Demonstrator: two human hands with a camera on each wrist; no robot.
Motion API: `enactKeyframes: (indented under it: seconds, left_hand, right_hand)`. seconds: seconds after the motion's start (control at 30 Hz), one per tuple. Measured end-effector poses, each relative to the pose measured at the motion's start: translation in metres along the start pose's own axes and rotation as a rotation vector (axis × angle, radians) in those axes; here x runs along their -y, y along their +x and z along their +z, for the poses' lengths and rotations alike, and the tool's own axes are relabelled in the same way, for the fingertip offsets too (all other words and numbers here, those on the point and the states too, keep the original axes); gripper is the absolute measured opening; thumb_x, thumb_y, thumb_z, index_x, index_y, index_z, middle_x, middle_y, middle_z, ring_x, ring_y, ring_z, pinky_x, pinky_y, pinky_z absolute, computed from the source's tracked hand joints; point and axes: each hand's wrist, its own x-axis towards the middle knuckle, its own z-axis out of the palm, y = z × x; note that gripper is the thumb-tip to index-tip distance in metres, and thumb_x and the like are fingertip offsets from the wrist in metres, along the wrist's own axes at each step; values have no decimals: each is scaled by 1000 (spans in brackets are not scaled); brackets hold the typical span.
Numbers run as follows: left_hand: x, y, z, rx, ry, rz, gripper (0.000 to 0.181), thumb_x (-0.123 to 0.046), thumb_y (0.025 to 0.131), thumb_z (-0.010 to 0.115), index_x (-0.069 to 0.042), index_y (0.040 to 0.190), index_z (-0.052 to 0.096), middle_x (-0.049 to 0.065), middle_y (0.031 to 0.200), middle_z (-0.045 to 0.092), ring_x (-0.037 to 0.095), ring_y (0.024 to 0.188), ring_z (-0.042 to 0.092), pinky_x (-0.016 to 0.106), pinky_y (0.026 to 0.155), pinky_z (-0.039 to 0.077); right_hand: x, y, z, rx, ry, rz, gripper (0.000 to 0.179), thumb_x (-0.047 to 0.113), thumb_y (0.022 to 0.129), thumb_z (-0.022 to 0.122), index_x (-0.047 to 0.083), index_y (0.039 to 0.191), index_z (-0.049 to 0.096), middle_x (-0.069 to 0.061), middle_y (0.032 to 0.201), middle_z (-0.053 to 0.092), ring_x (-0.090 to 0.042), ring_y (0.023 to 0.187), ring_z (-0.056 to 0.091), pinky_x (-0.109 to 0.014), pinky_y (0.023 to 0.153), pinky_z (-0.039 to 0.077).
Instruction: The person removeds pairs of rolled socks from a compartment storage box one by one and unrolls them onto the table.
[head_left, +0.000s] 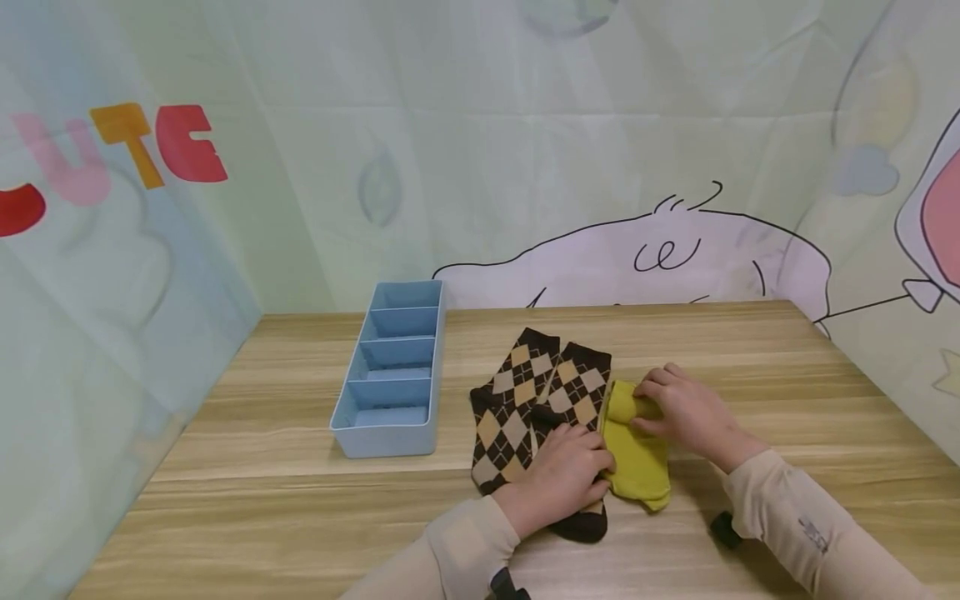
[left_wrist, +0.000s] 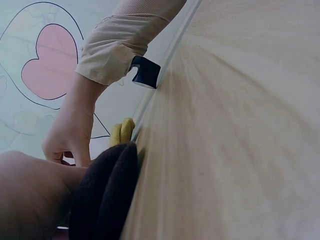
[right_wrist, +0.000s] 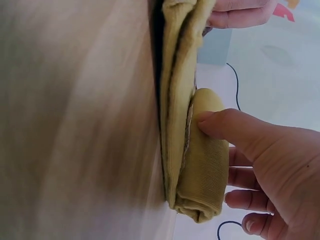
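Observation:
A pair of yellow socks (head_left: 636, 462) lies flat on the table, its far end rolled toward the near end. My right hand (head_left: 690, 417) holds the roll (right_wrist: 205, 165), thumb on the near side and fingers behind it, as the right wrist view shows. Over the dark argyle socks (head_left: 502, 425) lies my left hand (head_left: 562, 471), its fingertips touching the left edge of the yellow pair. Part of the right argyle sock is hidden under that hand. In the left wrist view, dark sock toes (left_wrist: 107, 192) stand close to the camera.
A light blue box (head_left: 390, 442) with several compartments stands left of the socks. The wooden table (head_left: 262, 517) ends at a printed cloth backdrop (head_left: 337, 167) behind and at both sides. Black straps (head_left: 725, 530) are on the wrists.

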Motion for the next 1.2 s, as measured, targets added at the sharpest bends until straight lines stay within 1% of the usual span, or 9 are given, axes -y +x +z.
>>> enactKeyframes:
  seconds: [0.2, 0.5, 0.73, 0.87, 1.0, 1.07, 1.2]
  left_hand:
    - [0, -1, 0, 1, -5, -3, 11, -32, 86, 68, -27, 94, 73, -12, 96, 64, 6, 92, 54, 20, 81, 40]
    - [0, -1, 0, -1, 0, -5, 12, -33, 86, 68, -28, 94, 73, -12, 97, 65, 6, 92, 54, 20, 81, 40]
    - [0, -1, -1, 19, -4, -3, 11, -32, 86, 68, -27, 95, 73, -13, 96, 65, 6, 91, 55, 20, 81, 39]
    - [0, -1, -3, 23, -9, -4, 11, -30, 86, 68, -27, 95, 74, -13, 97, 65, 5, 91, 56, 20, 81, 40]
    - [0, -1, -3, 24, -7, -1, 11, -30, 86, 68, -27, 96, 74, -13, 97, 66, 5, 92, 56, 20, 82, 40]
    - [0, -1, -3, 24, -6, 0, 11, -31, 86, 68, -28, 96, 74, -13, 97, 66, 5, 92, 56, 19, 82, 40]
    - [-1, -2, -3, 22, -6, 3, 12, -31, 86, 68, -28, 96, 74, -13, 98, 66, 5, 92, 56, 19, 82, 41]
  right_hand:
    - [-1, 1, 1, -9, -6, 9, 35, 29, 75, 80, 4, 97, 70, -8, 98, 67, -21, 88, 56, -37, 73, 52]
    - [-2, 4, 1, -17, -7, 35, 35, 28, 76, 79, 3, 98, 70, -10, 99, 68, -22, 87, 55, -38, 73, 51]
    - [-2, 6, -1, -31, -4, 61, 35, 27, 77, 78, 3, 101, 68, -10, 100, 66, -23, 87, 54, -39, 73, 51]
    - [-2, 9, 0, -88, 14, 54, 31, 23, 75, 80, 4, 97, 66, -10, 99, 65, -25, 90, 56, -39, 74, 53]
    - [-2, 11, 1, -136, 39, 46, 26, 19, 73, 82, 8, 88, 63, -9, 97, 63, -25, 90, 55, -39, 73, 52]
    - [-2, 12, 1, -140, 42, 45, 23, 18, 74, 82, 10, 82, 61, -8, 96, 62, -24, 88, 53, -38, 70, 50]
    - [-3, 14, 2, -125, 34, 40, 16, 13, 76, 79, 13, 76, 63, -8, 96, 62, -24, 88, 53, -37, 70, 49]
